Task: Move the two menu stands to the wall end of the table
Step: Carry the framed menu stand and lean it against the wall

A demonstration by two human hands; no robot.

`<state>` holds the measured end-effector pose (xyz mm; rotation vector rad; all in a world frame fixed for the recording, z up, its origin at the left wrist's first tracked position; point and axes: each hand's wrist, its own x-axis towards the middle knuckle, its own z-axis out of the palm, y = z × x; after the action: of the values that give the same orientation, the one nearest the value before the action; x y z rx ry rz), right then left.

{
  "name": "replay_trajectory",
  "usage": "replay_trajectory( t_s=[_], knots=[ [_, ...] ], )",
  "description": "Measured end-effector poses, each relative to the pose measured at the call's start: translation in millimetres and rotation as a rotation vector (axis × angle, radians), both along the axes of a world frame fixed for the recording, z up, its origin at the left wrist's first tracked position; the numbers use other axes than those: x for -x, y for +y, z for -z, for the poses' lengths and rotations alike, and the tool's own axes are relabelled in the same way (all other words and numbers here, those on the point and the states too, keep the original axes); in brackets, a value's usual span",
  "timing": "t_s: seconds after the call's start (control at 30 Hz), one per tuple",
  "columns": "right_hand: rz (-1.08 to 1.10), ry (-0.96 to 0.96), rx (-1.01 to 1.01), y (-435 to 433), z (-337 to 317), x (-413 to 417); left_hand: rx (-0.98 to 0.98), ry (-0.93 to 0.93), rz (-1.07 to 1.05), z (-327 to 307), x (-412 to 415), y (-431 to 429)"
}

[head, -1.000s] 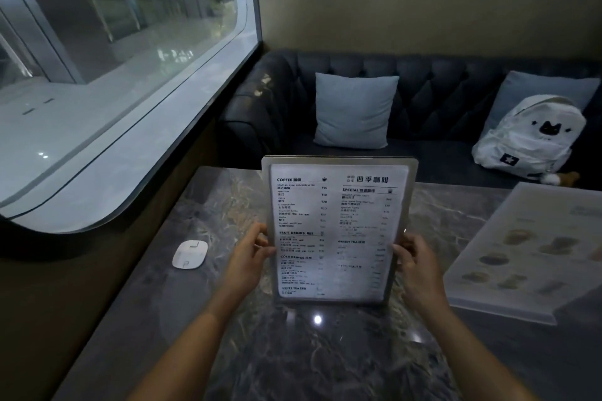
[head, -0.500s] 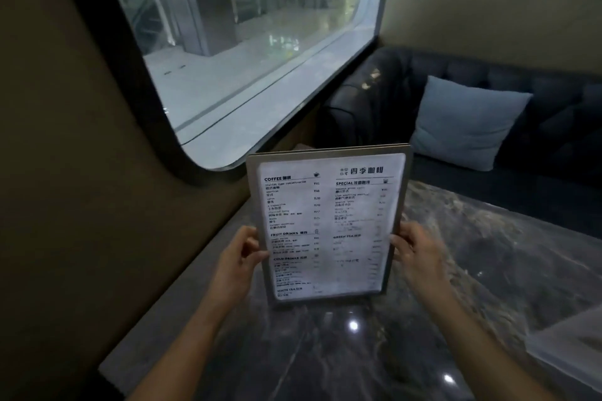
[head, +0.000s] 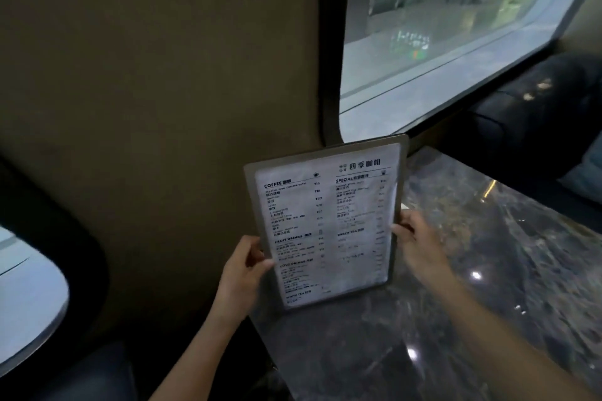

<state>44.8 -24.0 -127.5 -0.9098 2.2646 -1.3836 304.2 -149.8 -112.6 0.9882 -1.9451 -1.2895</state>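
At the wall end of the marble table (head: 472, 286), just beside the brown wall (head: 163, 107), a framed menu stand (head: 325, 221) is held upright and tilted slightly clockwise, its lower edge at or just above the tabletop; contact cannot be told. The left hand (head: 242, 265) clasps the frame's edge at 9 o'clock, fingers curled round it; the right hand (head: 415, 242) clasps the edge at 3 o'clock in the same way. A window (head: 456, 26) lies at 1 o'clock and a dark sofa (head: 537, 127) at 2 o'clock.

Step in hand, as judged: placing the first of the two stands. The next move calls for lowering it square onto the table close to the wall, letting go, then fetching the second stand, which is not in view.

Legible headings: "COFFEE", "SPECIAL", "FRUIT DRINKS", "GREEN TEA", "COLD DRINKS", "WHITE TEA", with Chinese characters in the header. Item lines and prices are too blurred to read.
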Motion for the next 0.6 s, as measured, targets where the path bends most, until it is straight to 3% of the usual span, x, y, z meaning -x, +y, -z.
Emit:
replay_trajectory(
  t_s=[0.27, 0.6],
  knots=[
    [-0.110, 0.040, -0.020, -49, 13, -20, -0.050, 0.033, -0.150, 22, -42, -7],
    [-0.143, 0.003, -0.025, -66, 15, -22, -0.077, 0.054, -0.184, 31, -47, -6]
  ],
)
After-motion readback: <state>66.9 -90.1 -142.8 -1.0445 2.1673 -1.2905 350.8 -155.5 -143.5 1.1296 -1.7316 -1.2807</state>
